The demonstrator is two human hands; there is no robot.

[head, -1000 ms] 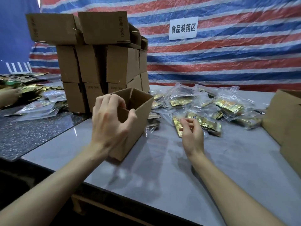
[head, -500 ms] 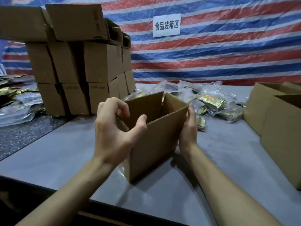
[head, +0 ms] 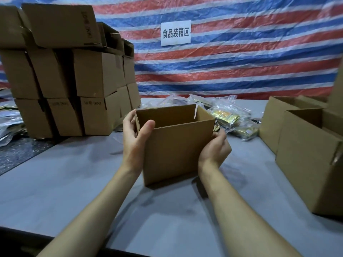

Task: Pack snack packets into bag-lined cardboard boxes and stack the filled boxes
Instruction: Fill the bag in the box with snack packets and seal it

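Head view: left grip (head: 136, 143) and right grip (head: 215, 151) each clasp a side of open-topped cardboard box (head: 178, 149); snack packets (head: 226, 117) just behind it.

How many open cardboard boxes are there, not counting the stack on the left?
3. The held box stands mid-table, gripped by the left hand and right hand. A near box and a far box behind it sit at the right. More may be hidden off-frame.
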